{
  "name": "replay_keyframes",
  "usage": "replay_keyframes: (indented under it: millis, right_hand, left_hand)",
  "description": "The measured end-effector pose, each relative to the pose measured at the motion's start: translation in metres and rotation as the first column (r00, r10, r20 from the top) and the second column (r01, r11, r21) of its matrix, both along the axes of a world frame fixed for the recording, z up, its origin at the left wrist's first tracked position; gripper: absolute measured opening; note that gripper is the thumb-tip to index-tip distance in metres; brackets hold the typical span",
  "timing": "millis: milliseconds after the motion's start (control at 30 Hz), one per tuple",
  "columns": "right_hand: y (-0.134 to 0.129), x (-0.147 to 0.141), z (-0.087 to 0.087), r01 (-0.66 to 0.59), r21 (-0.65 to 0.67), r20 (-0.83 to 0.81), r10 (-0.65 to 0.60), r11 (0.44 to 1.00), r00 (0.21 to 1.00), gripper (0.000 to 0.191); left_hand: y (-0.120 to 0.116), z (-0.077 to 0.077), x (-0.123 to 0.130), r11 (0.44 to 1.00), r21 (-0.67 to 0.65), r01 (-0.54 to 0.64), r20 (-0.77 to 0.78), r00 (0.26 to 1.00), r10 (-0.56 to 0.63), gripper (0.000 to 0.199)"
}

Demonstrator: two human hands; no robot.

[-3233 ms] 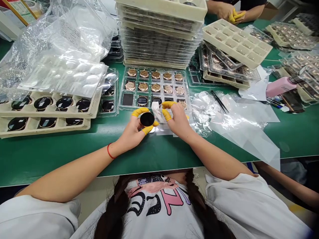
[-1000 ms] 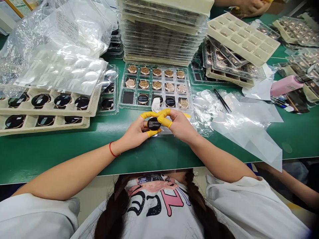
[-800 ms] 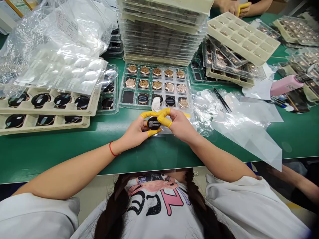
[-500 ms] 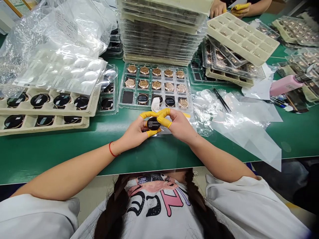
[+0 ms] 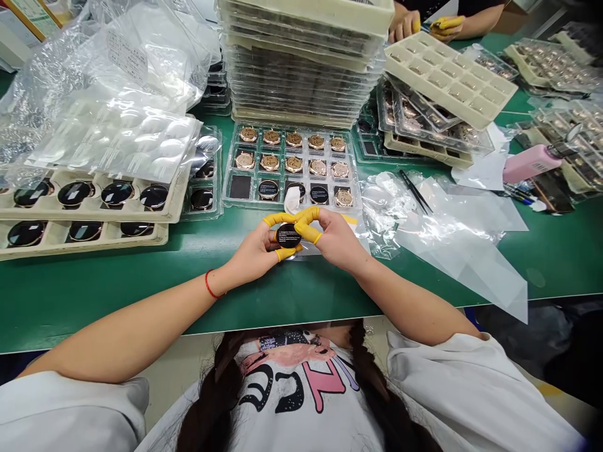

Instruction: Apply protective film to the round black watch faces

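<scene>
One round black watch (image 5: pixel 288 238) is, in the head view, above the green table (image 5: pixel 211 320). The left hand (image 5: pixel 252 252) pinches it by the edge; the right hand (image 5: pixel 336 240) has bent fingers at its upper right side, but whether they pinch something, I cannot tell. White cloth (image 5: pixel 293 199) shows just behind.

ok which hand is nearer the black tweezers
Right. The right hand sits left of the black tweezers, lower in view; the left hand is farther left.
</scene>
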State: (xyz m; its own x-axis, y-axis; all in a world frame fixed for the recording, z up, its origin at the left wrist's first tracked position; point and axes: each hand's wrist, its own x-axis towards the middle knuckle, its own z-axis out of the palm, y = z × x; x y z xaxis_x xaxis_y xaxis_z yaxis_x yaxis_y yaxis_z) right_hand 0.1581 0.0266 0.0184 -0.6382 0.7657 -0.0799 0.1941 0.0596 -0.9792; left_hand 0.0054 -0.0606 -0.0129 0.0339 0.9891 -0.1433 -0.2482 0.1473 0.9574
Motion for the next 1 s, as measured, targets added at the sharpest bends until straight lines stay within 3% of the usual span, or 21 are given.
replay_keyframes:
  millis: [267, 367, 533, 633, 700, 767, 900, 1000]
  right_hand:
    - [-0.001, 0.0, -0.003, -0.018, 0.002, -0.003, 0.018, 1.0, 1.0, 0.028]
    - [0.0, 0.002, 0.0, -0.025, 0.151, 0.08, 0.013, 0.988, 0.997, 0.02]
    - [0.019, 0.032, 0.011, -0.064, 0.511, 0.259, -0.082, 0.857, 0.962, 0.018]
    - [0.035, 0.063, 0.005, -0.109, 0.634, 0.457, -0.258, 0.766, 0.851, 0.015]
    - [0.041, 0.081, -0.005, -0.131, 0.627, 0.571, -0.339, 0.768, 0.747, 0.021]
    - [0.043, 0.092, -0.018, -0.116, 0.596, 0.617, -0.361, 0.795, 0.7, 0.026]
    - [0.047, 0.1, -0.035, -0.054, 0.559, 0.547, -0.318, 0.828, 0.775, 0.025]
    - [0.05, 0.097, -0.035, -0.056, 0.568, 0.517, -0.302, 0.821, 0.801, 0.031]
  left_hand:
    - [-0.001, 0.005, 0.0, 1.0, -0.02, 0.006, 0.009, 1.0, -0.006, 0.054]
    - [-0.001, 0.004, 0.0, 1.0, -0.016, -0.001, -0.017, 1.0, 0.0, 0.053]
    - [0.001, -0.002, -0.001, 1.0, -0.01, -0.015, -0.059, 0.998, 0.015, 0.053]
    - [0.002, -0.005, -0.003, 1.0, -0.001, -0.006, -0.09, 0.996, 0.006, 0.055]
    - [0.003, -0.005, -0.003, 1.0, -0.013, 0.002, -0.097, 0.995, -0.003, 0.056]
    - [0.003, -0.004, -0.003, 0.999, -0.037, 0.014, -0.085, 0.996, -0.017, 0.057]
    - [0.006, -0.002, -0.002, 0.998, -0.053, 0.033, -0.077, 0.996, -0.037, 0.056]
    - [0.007, -0.001, -0.002, 0.998, -0.038, 0.046, -0.093, 0.994, -0.049, 0.057]
